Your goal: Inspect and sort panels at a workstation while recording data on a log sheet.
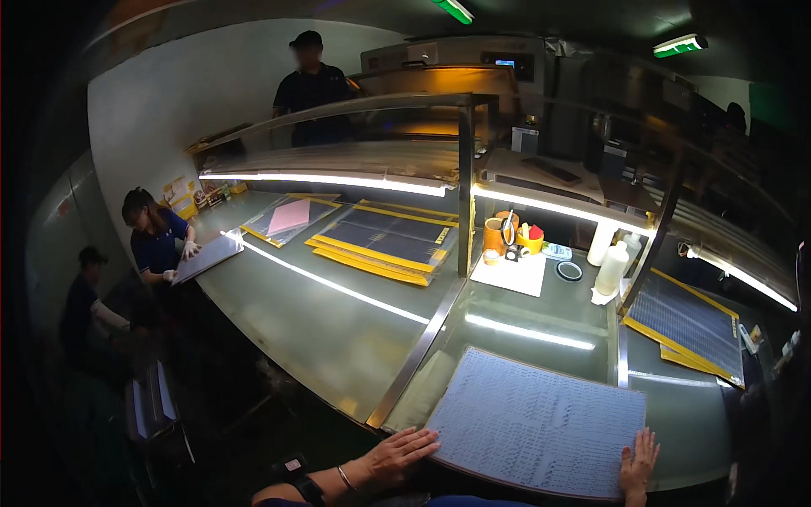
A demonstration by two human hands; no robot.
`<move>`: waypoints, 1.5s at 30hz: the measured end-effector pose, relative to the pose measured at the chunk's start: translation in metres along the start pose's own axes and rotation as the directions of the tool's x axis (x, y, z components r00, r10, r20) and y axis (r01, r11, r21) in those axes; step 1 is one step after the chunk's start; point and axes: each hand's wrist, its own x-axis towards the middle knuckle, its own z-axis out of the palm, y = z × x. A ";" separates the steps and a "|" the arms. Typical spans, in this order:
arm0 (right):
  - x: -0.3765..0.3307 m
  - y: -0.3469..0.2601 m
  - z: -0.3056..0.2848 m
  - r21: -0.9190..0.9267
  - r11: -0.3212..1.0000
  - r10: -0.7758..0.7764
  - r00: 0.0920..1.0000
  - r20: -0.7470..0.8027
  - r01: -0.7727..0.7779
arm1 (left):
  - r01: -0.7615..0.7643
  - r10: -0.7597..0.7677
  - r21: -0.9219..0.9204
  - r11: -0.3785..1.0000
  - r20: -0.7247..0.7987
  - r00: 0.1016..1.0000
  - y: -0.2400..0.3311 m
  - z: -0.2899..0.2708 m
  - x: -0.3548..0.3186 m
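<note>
On bench (312, 329): apparently steadying panel (541, 422) with uncurled left hand (400, 454) (8 o'clock) and right hand (639, 465) (4 o'clock); next, likely needing even pressure.

Dim overall; upper right and lower left sunk in shadow. White tubes (321, 180) across middle light counter (329, 346), casting long glare streaks (530, 332). Ceiling lamps (680, 46) at top tinged green. Panel (541, 422), lower right, evenly lit, fine marks soft. Fisheye bends straight edges; corners black. Person (80, 304) at left edge murky.
</note>
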 end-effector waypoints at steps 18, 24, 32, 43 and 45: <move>-0.028 0.095 -0.039 0.950 0.278 0.647 0.704 -0.294 0.140 | -0.645 0.734 0.447 0.620 -0.039 0.678 0.002 -0.188 0.205; -0.040 0.106 -0.040 0.949 0.234 0.689 0.653 -0.314 0.210 | -0.330 0.703 0.644 0.691 -0.489 0.516 0.002 -0.285 0.261; -0.035 0.101 -0.034 0.954 0.251 0.729 0.616 -0.297 0.162 | -0.163 -0.076 -0.073 0.984 -0.997 -0.013 -0.171 -0.385 0.261; -0.025 0.080 -0.022 0.833 0.541 0.608 0.739 -0.292 -0.116 | -0.374 -0.679 -0.687 0.623 -0.712 0.177 -0.182 -0.379 0.331; -0.028 0.075 -0.018 0.793 0.596 0.566 0.765 -0.308 -0.122 | -0.330 -0.700 -0.780 0.531 -0.624 0.347 -0.179 -0.379 0.341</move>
